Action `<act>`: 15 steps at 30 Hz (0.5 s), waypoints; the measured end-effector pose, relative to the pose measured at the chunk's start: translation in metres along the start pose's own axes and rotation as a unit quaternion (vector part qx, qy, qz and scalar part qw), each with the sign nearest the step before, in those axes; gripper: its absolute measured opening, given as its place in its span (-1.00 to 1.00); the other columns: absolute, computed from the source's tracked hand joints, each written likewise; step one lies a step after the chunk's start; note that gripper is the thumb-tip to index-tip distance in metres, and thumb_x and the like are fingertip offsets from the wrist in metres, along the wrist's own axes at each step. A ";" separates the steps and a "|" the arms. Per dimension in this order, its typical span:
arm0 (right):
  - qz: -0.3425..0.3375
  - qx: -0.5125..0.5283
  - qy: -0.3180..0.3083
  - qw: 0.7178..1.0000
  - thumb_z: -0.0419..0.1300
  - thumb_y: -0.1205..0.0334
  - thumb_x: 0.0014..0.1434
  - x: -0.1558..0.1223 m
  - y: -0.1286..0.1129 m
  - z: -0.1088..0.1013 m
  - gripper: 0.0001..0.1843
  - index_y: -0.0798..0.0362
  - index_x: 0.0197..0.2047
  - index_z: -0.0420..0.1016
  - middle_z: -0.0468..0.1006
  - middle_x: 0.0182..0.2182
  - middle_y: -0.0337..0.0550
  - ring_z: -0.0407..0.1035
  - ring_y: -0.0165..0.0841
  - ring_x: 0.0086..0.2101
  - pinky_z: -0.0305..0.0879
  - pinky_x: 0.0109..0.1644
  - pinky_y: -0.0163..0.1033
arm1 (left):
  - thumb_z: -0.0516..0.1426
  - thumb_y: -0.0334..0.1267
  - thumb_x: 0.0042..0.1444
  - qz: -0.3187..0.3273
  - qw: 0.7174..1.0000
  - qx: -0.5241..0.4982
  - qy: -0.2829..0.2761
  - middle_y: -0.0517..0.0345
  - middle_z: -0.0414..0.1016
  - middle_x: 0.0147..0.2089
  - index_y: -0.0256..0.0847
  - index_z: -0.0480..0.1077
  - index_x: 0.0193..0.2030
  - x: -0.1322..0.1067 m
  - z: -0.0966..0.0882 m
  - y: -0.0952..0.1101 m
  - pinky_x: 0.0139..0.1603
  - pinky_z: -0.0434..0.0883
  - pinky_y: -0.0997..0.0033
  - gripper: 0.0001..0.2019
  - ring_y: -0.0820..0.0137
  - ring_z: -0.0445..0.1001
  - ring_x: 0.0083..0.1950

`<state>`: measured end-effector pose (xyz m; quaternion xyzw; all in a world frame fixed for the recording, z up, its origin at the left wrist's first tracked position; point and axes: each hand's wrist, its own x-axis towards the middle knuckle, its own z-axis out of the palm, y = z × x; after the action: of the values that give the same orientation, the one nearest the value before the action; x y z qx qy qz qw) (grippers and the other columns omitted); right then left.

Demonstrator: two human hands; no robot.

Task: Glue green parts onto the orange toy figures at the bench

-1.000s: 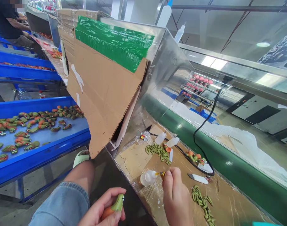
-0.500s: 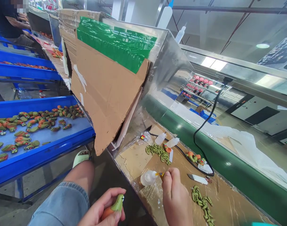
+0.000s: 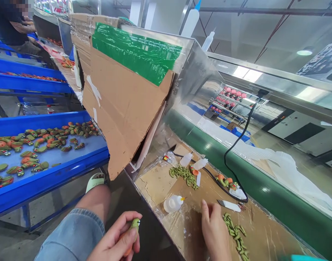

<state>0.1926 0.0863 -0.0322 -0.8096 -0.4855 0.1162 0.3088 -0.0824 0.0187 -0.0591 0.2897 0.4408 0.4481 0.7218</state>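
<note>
The left hand (image 3: pixel 121 235) grips the green-and-orange figure (image 3: pixel 135 224) left of the worktop (image 3: pixel 152 178). The right hand (image 3: pixel 214 224), contents not determinable, has shifted from the bottle (image 3: pixel 172 204) to beside the green pieces (image 3: pixel 234 233), leaving the nozzle (image 3: pixel 182 198) unobstructed.

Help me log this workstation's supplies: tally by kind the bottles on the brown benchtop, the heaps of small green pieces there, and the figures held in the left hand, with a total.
Bottles on the benchtop: 3
Heaps of green pieces: 2
Figure in the left hand: 1
Total: 6
</note>
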 end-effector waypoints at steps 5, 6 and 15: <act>-0.053 0.123 -0.012 0.991 -0.10 -0.36 0.07 -0.029 -0.006 0.016 -0.37 0.05 -0.16 0.31 0.44 -0.13 0.09 0.28 -0.02 -0.03 0.13 0.08 0.04 | 0.22 0.23 -0.09 -0.022 0.998 -0.039 -0.046 0.24 0.41 -0.48 -0.19 0.30 -0.01 -0.002 0.002 0.005 -0.60 -0.12 0.50 -0.37 0.57 0.21 -0.60; -0.060 0.157 -0.035 0.985 -0.08 -0.34 0.10 -0.039 -0.012 0.024 -0.36 0.07 -0.09 0.29 0.43 -0.09 0.06 0.30 -0.07 -0.03 0.16 0.07 0.00 | 0.24 0.20 -0.08 -0.013 0.997 -0.043 -0.061 0.24 0.39 -0.46 -0.20 0.31 0.00 -0.003 0.002 0.006 -0.59 -0.09 0.50 -0.38 0.57 0.21 -0.58; -0.055 0.378 -0.187 0.905 0.26 -0.13 0.07 -0.079 -0.039 0.061 -0.50 0.06 -0.08 0.33 0.50 -0.24 -0.11 0.40 -0.20 -0.19 0.34 -0.09 -0.14 | 0.29 -0.03 -0.01 0.018 0.995 -0.021 -0.092 0.17 0.41 -0.34 -0.19 0.21 0.19 -0.023 0.000 0.028 -0.40 0.24 0.45 -0.34 0.44 0.36 -0.37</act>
<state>0.0956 0.0557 -0.0649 -0.5673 -0.4978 0.4235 0.5010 -0.0986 0.0099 -0.0276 0.3224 0.3571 0.4418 0.7572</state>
